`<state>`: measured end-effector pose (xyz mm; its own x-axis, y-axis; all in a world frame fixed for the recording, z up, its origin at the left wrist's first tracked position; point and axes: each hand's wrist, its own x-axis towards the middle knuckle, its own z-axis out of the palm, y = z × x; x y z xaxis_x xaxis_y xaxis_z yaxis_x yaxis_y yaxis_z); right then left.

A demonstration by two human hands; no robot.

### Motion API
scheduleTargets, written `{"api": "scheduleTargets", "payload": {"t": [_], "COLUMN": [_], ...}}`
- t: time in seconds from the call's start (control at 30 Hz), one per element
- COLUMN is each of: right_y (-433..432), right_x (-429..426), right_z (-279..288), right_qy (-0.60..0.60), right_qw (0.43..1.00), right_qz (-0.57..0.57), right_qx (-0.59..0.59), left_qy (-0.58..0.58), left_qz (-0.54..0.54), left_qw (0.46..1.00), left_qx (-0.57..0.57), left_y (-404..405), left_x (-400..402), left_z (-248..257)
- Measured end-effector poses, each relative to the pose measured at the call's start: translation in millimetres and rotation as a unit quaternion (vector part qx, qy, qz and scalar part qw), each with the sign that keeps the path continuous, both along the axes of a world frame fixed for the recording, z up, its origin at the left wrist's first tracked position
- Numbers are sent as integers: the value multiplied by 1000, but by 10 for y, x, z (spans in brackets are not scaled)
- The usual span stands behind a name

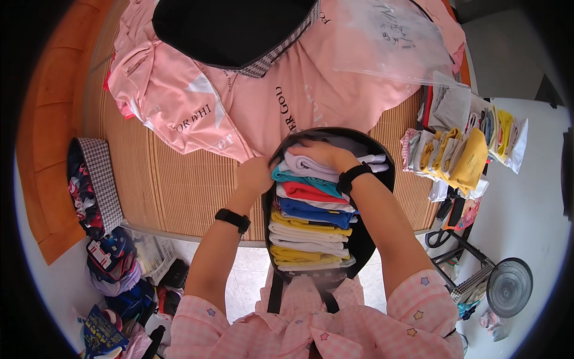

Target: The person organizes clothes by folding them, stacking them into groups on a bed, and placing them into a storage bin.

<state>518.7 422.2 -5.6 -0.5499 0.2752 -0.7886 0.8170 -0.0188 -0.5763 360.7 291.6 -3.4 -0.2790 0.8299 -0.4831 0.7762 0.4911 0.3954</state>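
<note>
A black-lined fabric storage box [365, 238] stands before me at the mat's near edge. Folded clothes [309, 233] fill it in an upright row: white, yellow, blue, red and teal. My left hand [256, 176] grips the box's left rim, its fingertips partly hidden. Inside the far end, my right hand [320, 155] holds a folded lavender garment [309, 166] from behind, beside the teal one [314, 181]. Some of its fingers are out of sight against the dark lining. Beyond the box, pink printed fabric [287, 89] lies spread and wrinkled.
A second black-lined box [233, 31] rests on the pink fabric, beside a clear plastic bag [390, 40] bearing writing. More folded clothes [448, 152] stand at right. A houndstooth box [101, 184] holds small items at left. Bags [112, 260] and a fan [510, 287] are below the mat [179, 193].
</note>
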Motion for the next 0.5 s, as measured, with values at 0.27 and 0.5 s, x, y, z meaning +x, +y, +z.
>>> {"api": "scheduleTargets", "payload": {"t": [0.27,0.5], "right_y": [-70,-70], "right_x": [226,-121], "right_z": [-402,-750], "right_qy": [-16,-7], "right_qw": [971,981], "right_qz": [220,127], "right_qx": [92,145], "left_qy": [-46,16], "left_qz": [-66,-104], "left_qw": [990,989], "left_qx": [115,105], "left_y": [114,157], "left_x": [336,160], "left_z": [262,299]}}
